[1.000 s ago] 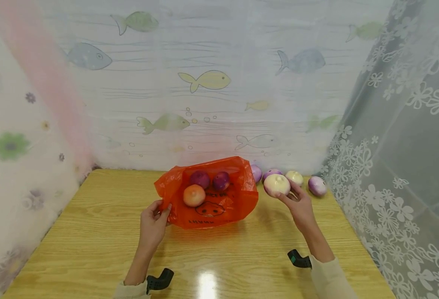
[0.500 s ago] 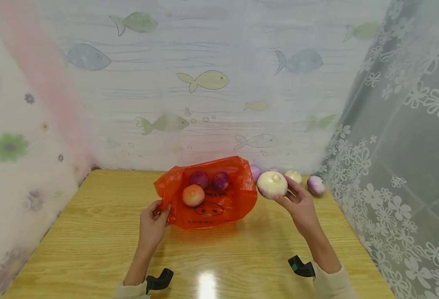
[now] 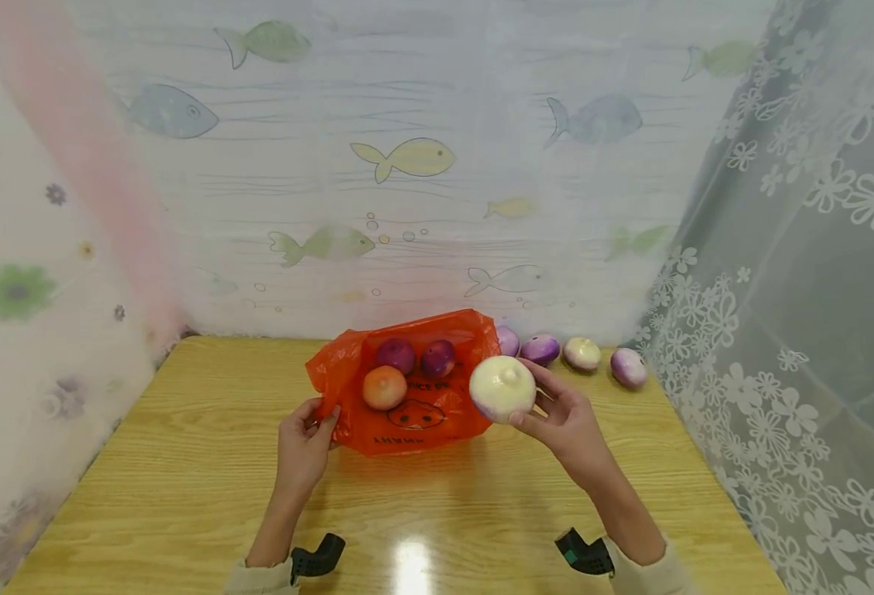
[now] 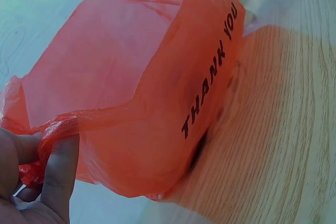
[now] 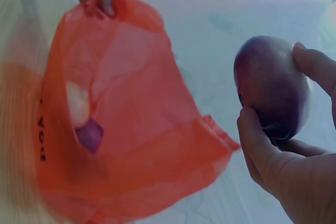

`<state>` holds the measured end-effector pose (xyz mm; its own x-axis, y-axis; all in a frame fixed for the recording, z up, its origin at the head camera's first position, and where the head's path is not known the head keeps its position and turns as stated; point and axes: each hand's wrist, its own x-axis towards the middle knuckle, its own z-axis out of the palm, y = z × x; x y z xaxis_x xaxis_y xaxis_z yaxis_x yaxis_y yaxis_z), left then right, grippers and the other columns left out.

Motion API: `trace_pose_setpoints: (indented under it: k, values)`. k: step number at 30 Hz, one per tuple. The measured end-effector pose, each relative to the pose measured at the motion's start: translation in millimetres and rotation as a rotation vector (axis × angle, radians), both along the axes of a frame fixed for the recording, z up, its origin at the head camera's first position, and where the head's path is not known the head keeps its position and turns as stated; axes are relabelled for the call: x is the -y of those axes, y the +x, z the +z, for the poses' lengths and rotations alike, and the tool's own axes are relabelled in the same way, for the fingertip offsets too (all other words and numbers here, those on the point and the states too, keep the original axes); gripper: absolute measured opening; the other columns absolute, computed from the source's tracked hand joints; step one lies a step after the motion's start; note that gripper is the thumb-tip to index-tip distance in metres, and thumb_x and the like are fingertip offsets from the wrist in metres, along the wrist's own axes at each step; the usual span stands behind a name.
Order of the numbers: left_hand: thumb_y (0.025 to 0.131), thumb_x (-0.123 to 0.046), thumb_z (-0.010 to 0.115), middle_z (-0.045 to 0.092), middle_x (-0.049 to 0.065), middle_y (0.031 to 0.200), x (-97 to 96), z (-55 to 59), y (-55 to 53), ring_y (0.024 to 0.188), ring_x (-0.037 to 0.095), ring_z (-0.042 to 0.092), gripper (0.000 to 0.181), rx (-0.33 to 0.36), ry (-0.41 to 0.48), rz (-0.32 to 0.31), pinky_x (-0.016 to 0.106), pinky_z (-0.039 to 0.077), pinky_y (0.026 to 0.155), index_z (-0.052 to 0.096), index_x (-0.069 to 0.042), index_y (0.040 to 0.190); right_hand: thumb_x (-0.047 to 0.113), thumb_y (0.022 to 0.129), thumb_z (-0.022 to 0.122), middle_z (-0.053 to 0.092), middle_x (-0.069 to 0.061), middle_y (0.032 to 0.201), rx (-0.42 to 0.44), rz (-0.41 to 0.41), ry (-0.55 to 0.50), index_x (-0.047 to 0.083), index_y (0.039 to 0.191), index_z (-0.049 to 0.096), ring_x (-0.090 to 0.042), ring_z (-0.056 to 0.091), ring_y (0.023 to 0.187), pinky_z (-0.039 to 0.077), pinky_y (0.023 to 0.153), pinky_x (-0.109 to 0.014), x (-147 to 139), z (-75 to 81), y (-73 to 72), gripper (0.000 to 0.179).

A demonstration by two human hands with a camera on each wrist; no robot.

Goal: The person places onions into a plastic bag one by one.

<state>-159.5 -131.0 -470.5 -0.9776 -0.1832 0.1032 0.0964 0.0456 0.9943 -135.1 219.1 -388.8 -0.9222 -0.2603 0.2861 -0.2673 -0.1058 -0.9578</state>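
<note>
Change of position: in the head view, the right hand (image 3: 567,421) has carried the held onion (image 3: 502,388) leftward from beyond the right edge of the red bag (image 3: 385,434); the onion now overlaps that edge, right of centre. The left hand (image 3: 305,450) and the bag are unchanged. Judged effect: the onion is almost at the bag's mouth but not yet inside; its height above the table (image 3: 184,463) cannot be told.

Finger state: right thumb and fingers pinch the onion from its right side; left thumb and fingers pinch a gathered fold at the bag's left corner.

Materials: the bag is thin, crinkled, translucent plastic with black lettering. The held onion is smooth, glossy and rounded, cream around a pointed tip, purple below. The bag holds 3 onions (image 3: 385,387); 4 loose onions (image 3: 581,354) lie right of centre on the wood-grain surface.
</note>
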Motion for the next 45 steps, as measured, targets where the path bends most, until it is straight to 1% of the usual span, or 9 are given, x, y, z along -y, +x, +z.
trace_pose_setpoints:
  k: [5,10,14,19,23,28,33,41,45]
  values:
    - [0.103,-0.003,0.057,0.064,0.025,0.112,-0.1,-0.1,-0.7,0.075,0.004,0.068,0.025,0.002,-0.006,0.004,0.021,0.059,0.063,0.062,0.008,0.125,-0.004,0.089,0.074,0.049,0.001,0.148,0.017,0.068,0.002,-0.006,0.155,0.032,-0.011,0.057,0.128,0.055,0.098,-0.03,16,-1.0,2.7,0.078]
    - [0.103,-0.004,0.057,0.064,0.025,0.114,0.2,0.1,-0.6,0.076,0.004,0.068,0.026,0.007,-0.008,0.002,0.02,0.059,0.063,0.061,0.008,0.126,0.001,0.09,0.076,0.043,-0.016,0.152,0.039,0.138,0.017,-0.003,0.155,0.034,-0.015,0.056,0.128,0.054,0.1,-0.031,35,-7.1,1.8,0.077]
    - [0.104,-0.005,0.057,0.064,0.025,0.115,0.1,0.5,0.0,0.076,0.003,0.068,0.026,0.011,-0.009,0.002,0.02,0.059,0.064,0.061,0.007,0.127,0.006,0.091,0.076,0.041,-0.023,0.152,0.057,0.145,0.072,0.0,0.154,0.037,-0.026,0.053,0.131,0.054,0.099,-0.029,52,-13.4,0.2,0.074]
    - [0.104,-0.005,0.057,0.064,0.026,0.116,0.3,0.7,-0.1,0.076,0.003,0.068,0.027,0.008,-0.012,0.001,0.02,0.059,0.064,0.06,0.008,0.127,0.011,0.094,0.074,0.044,-0.019,0.153,0.087,0.128,0.155,0.003,0.155,0.036,-0.035,0.05,0.134,0.053,0.099,-0.027,71,-20.6,-6.8,0.072]
    - [0.104,-0.004,0.057,0.065,0.025,0.114,0.3,0.3,-0.6,0.076,0.003,0.068,0.026,0.009,-0.009,0.001,0.02,0.059,0.064,0.061,0.008,0.127,0.012,0.095,0.073,0.046,-0.014,0.153,0.123,0.113,0.208,0.007,0.156,0.036,-0.033,0.052,0.134,0.054,0.1,-0.032,84,-23.6,-15.2,0.072]
    - [0.104,-0.005,0.056,0.064,0.025,0.115,1.0,-0.2,-0.3,0.078,0.003,0.068,0.027,0.016,-0.016,-0.003,0.02,0.059,0.064,0.06,0.008,0.127,0.012,0.096,0.072,0.047,-0.014,0.152,0.137,0.094,0.238,0.007,0.156,0.037,-0.034,0.053,0.133,0.053,0.103,-0.04,98,-29.4,-28.8,0.07]
    - [0.104,-0.006,0.056,0.064,0.025,0.118,1.5,-0.3,-0.2,0.078,0.003,0.067,0.028,0.023,-0.028,-0.007,0.019,0.059,0.065,0.059,0.007,0.129,0.012,0.095,0.071,0.048,-0.014,0.15,0.146,0.069,0.261,0.006,0.156,0.037,-0.034,0.054,0.134,0.053,0.104,-0.043,112,-34.7,-45.0,0.07]
    - [0.104,-0.005,0.057,0.063,0.026,0.118,1.5,-1.3,-0.1,0.078,0.003,0.067,0.028,0.016,-0.026,-0.008,0.02,0.059,0.065,0.059,0.008,0.129,0.022,0.094,0.074,0.053,-0.011,0.147,0.159,0.001,0.344,0.008,0.154,0.041,-0.031,0.055,0.131,0.048,0.11,-0.048,133,-32.8,-71.2,0.07]
    - [0.103,-0.004,0.057,0.064,0.026,0.114,0.5,-1.9,-0.9,0.077,0.003,0.068,0.027,0.004,-0.013,-0.006,0.02,0.059,0.064,0.06,0.009,0.127,0.022,0.093,0.075,0.054,-0.012,0.145,0.152,-0.016,0.378,0.006,0.153,0.043,-0.03,0.055,0.129,0.047,0.111,-0.048,143,-32.1,-86.0,0.07]
